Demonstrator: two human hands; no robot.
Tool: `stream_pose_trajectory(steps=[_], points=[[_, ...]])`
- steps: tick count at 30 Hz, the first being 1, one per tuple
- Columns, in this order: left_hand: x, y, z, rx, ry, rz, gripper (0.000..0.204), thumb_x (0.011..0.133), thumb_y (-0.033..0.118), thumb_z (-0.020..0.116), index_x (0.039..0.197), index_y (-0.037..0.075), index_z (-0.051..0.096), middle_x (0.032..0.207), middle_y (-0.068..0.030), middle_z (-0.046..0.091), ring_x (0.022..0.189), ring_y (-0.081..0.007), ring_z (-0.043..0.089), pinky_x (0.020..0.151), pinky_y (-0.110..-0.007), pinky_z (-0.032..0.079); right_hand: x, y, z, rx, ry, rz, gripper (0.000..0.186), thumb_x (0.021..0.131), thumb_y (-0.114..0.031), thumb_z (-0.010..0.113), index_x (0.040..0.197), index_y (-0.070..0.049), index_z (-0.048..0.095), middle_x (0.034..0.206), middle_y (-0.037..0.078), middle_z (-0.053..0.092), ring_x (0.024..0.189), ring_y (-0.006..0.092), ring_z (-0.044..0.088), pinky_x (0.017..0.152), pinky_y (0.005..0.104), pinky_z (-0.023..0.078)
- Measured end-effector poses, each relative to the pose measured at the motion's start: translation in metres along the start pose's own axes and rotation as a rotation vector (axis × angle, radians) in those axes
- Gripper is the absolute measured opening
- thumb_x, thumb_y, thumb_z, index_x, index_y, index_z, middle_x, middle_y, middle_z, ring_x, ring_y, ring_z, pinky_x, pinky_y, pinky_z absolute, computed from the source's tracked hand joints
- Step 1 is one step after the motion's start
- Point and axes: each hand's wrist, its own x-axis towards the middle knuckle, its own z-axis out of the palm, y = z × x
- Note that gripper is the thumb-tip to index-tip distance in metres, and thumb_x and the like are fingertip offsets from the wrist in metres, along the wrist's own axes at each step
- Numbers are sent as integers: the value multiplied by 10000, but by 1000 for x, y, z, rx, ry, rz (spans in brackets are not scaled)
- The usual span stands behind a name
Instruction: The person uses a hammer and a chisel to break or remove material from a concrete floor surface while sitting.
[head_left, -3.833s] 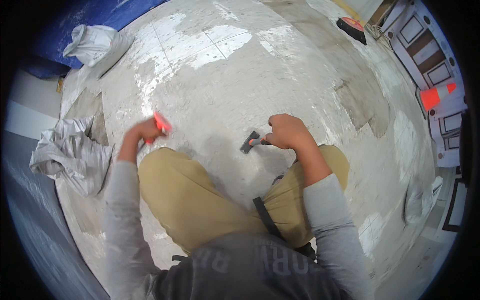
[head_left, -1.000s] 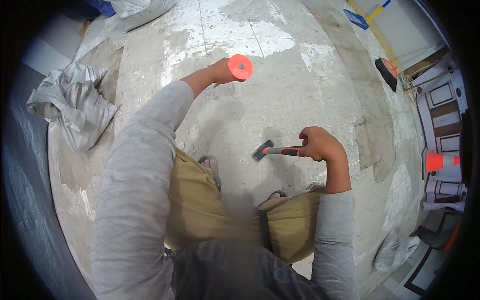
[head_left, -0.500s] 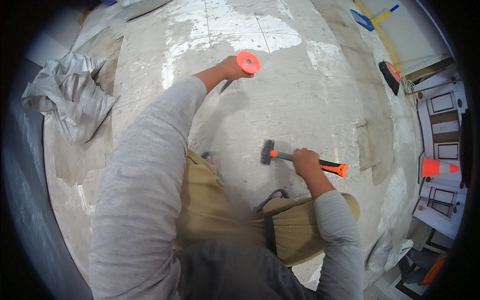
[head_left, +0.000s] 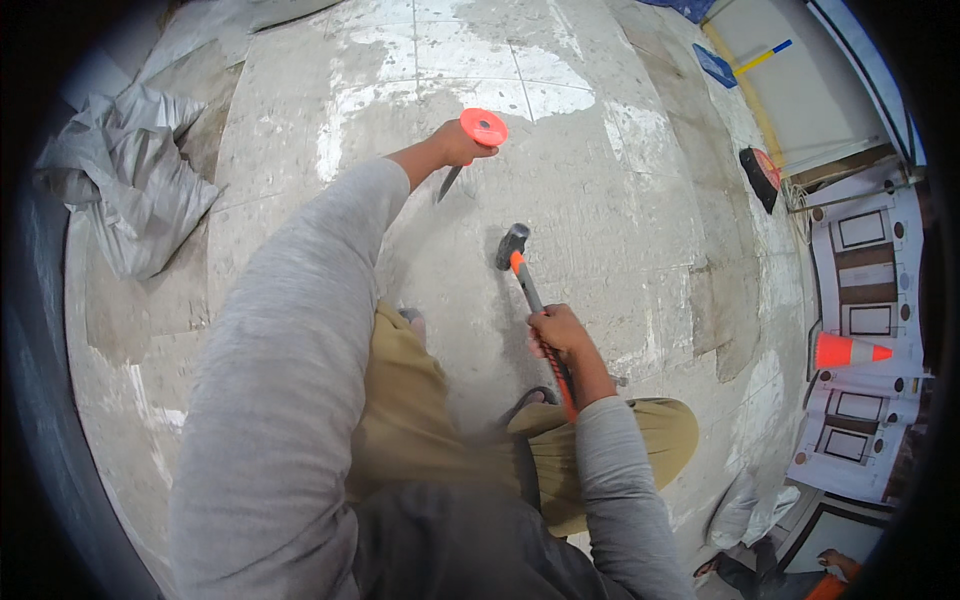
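My left hand [head_left: 452,143] is closed around a chisel [head_left: 484,127] with a round orange guard on top. The dark blade slants down below the fist toward the dusty floor; whether its tip touches cannot be made out. Nearer to me and to the right, my right hand [head_left: 560,330] grips a club hammer [head_left: 513,247] by its grey, black and orange handle. The dark steel head points away from me, below and right of the chisel, apart from it.
Pale tiles under grey residue form the floor [head_left: 640,270]. A crumpled white sack [head_left: 140,185] lies left. Rightward are a blue dustpan [head_left: 715,65], a black-and-red object [head_left: 762,180], an orange cone [head_left: 850,350] and a plastic bag [head_left: 735,510]. Another person's hand [head_left: 838,565] shows bottom right.
My right hand has moved left and swung the hammer, so its head now points away from me instead of leftward. The chisel has shifted slightly left and nearer in the picture.
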Motion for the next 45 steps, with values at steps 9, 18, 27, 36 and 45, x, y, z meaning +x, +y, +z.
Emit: stream_pose_trajectory(steps=[9, 18, 27, 36, 45], points=[[-8, -15, 30, -312, 109, -101, 313, 820, 326, 694, 979, 72, 604, 788, -36, 629, 672, -132, 587, 637, -305, 484, 2, 0, 64, 555, -36, 100, 86, 833, -36, 541, 760, 4, 520, 569, 49, 498, 428, 139, 491, 391, 293, 431], [-9, -25, 66, -99, 168, 138, 345, 835, 249, 686, 1095, 52, 572, 972, -59, 607, 926, -171, 585, 834, -314, 475, 7, 5, 58, 506, -16, 129, 148, 825, -68, 569, 698, -5, 526, 567, 68, 510, 435, 189, 515, 415, 344, 450], [-19, -7, 54, -262, 31, 64, 219, 831, 236, 710, 870, 36, 628, 781, -27, 616, 728, -129, 573, 660, -308, 467, 29, 23, 60, 446, -19, 64, 81, 744, 16, 491, 677, 56, 517, 535, 145, 515, 392, 261, 517, 340, 395, 385], [-12, -42, 45, -117, -46, 246, 264, 812, 208, 728, 961, 47, 582, 907, -31, 600, 832, -169, 588, 753, -320, 479, 19, 2, 77, 12, 3, -11, 134, 743, 46, 477, 861, 108, 473, 534, 179, 529, 414, 304, 560, 334, 441, 403], [-11, -57, 56, -54, -101, 147, 423, 782, 359, 727, 1086, 92, 606, 1070, -93, 645, 1005, -250, 602, 860, -362, 475, 11, 6, 77, 309, 2, 175, 48, 784, 43, 501, 757, 71, 529, 612, 138, 546, 430, 221, 518, 366, 377, 409]])
